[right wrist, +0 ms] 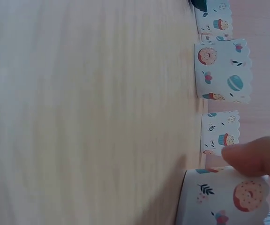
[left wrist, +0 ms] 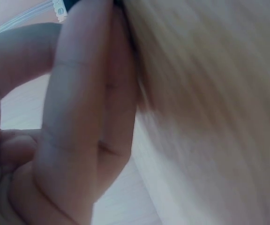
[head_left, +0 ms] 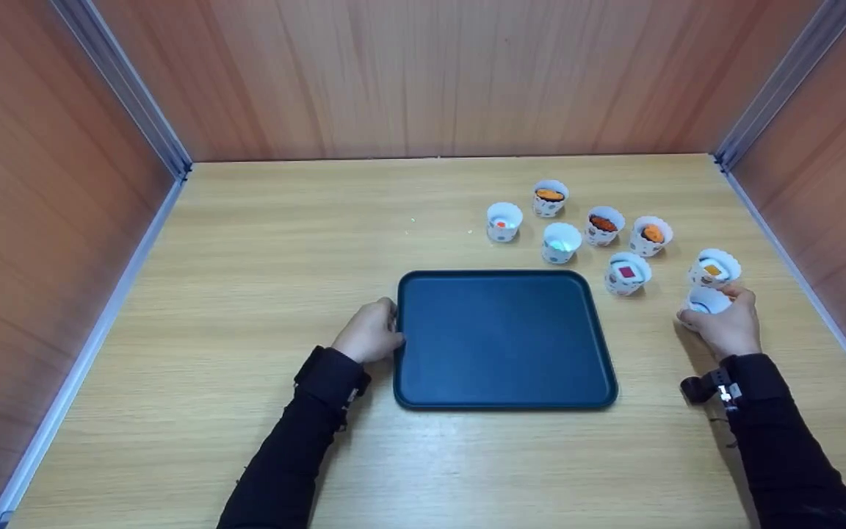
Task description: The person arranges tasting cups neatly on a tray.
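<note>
At the left rim of a dark blue-green tray (head_left: 504, 397), my left hand (head_left: 368, 332) pinches the edge between thumb and fingers. The left wrist view shows its curled fingers (left wrist: 76, 89) close up against the tray's dark edge. My right hand (head_left: 735, 327) grips a white paper baking cup (head_left: 707, 300) from both sides, to the right of the tray. Cupcake and donut prints show on this cup's wall in the right wrist view, with the thumb (right wrist: 247, 157) at its scalloped rim. Just behind it stands another paper cup (head_left: 714, 267) with a yellow-orange piece inside.
Several more printed paper cups stand behind the tray, among them one with a dark red square (head_left: 627, 278) and one with an orange filling (head_left: 649, 236). Wood-grain panels (head_left: 423, 81) wall in the table (head_left: 247, 257) at the back and both sides.
</note>
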`<state>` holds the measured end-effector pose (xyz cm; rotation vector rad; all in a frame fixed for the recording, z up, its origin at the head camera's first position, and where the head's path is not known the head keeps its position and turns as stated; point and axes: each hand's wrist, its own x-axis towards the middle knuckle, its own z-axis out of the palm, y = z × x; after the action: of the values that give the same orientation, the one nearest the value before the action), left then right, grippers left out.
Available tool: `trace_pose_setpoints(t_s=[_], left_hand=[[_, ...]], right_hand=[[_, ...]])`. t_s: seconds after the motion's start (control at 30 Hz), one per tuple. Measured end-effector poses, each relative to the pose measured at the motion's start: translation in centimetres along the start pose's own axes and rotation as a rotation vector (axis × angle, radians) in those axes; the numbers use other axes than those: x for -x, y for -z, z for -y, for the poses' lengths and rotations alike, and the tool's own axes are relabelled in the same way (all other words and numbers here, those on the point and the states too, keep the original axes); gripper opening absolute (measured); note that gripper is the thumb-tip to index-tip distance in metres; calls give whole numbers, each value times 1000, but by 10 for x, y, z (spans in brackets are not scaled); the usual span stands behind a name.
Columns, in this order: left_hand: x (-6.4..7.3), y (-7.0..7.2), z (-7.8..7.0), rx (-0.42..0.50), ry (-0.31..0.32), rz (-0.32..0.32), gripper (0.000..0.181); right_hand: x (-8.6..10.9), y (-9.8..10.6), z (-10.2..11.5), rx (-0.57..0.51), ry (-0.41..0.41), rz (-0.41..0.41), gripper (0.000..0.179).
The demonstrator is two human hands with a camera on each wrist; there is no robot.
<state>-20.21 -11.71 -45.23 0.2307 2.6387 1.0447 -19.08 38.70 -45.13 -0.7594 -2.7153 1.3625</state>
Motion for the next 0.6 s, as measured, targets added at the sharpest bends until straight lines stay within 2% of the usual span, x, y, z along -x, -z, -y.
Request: trace_pose_setpoints(t_s=[0.17,0.4,0.6], left_hand=[[0,0,0,0,6,-9,24],[0,-1,0,-11,0,-13,25],[-1,-1,1,-16,-7,-20,23]], right_hand=[[2,4,-1,76,15,52,89],[5,6,4,139,58,56,86],[14,4,22,154,161,34,83]])
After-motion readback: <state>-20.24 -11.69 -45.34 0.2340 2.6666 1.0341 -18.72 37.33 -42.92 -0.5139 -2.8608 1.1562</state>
